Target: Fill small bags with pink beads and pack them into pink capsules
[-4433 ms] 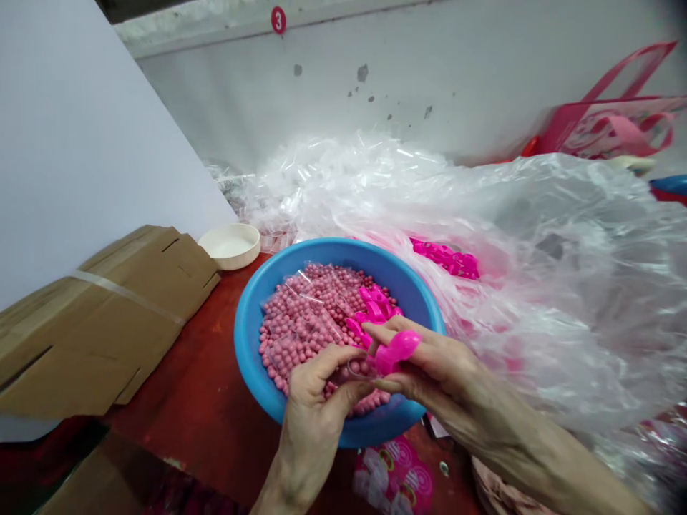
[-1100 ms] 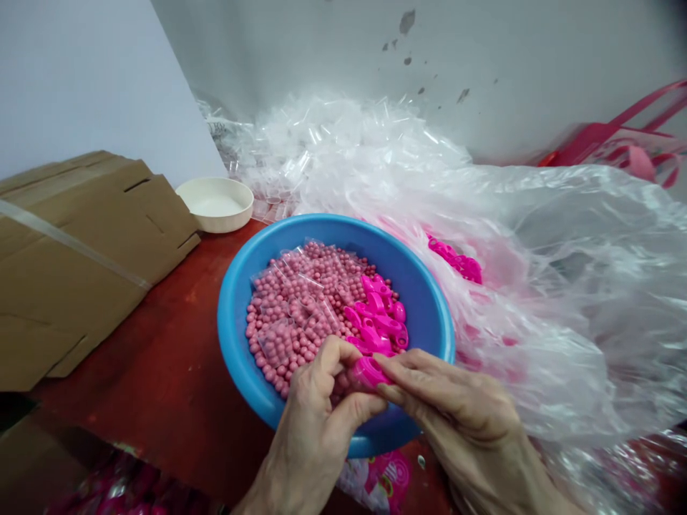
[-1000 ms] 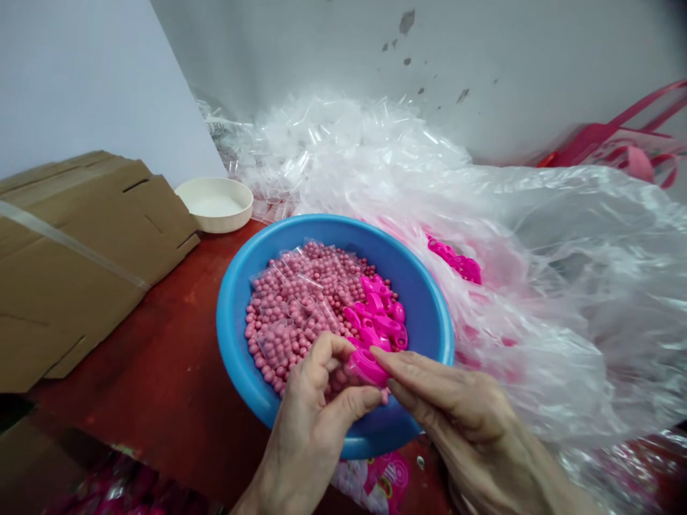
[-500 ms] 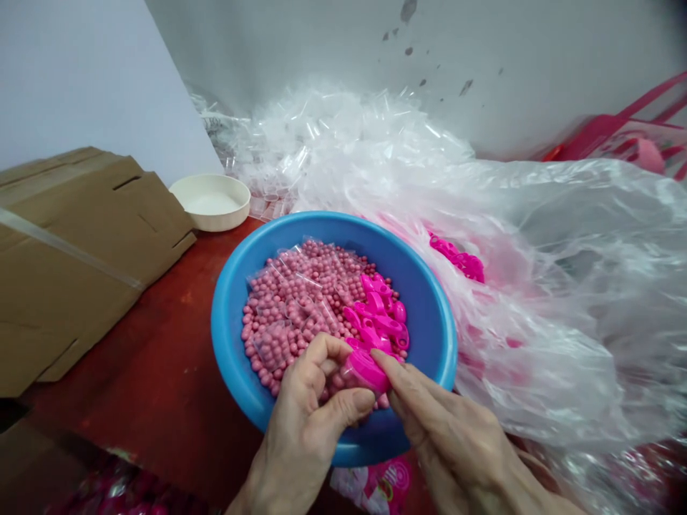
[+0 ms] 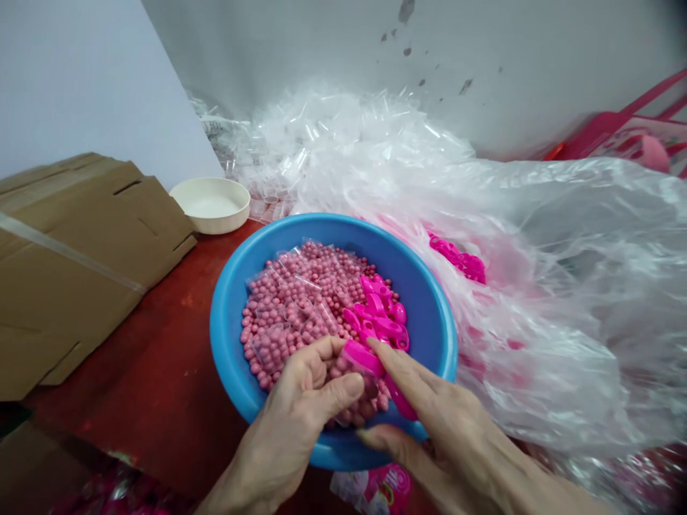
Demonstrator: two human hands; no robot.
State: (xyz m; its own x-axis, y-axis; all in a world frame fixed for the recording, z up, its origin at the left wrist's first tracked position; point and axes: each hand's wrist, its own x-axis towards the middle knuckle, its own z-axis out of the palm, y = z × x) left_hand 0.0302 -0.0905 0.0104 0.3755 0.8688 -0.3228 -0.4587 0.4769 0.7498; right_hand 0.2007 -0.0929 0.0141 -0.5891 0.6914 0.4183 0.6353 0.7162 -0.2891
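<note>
Low and centre in the frame, the left hand and the right hand are close together over a blue plastic basin, with a hot-pink moulded plastic piece between them. The right forefinger lies against its right end, and the left fingers curl just beside its lower edge; whether either hand is clamped on it cannot be told. A slim pink strip shows beneath the right hand (it may or may not belong to the same piece). The piece looks light, stiff and glossy, so it could slip, and its thicker body seems a surer place to pinch than any thin edge. Just behind it lies a heap of similar pink plastic parts, beside small clear bags of pink beads filling the basin's left side. At the upper left of the frame, a cream dish and flattened cardboard sit on the red counter, while clear plastic sheeting billows across the right.
</note>
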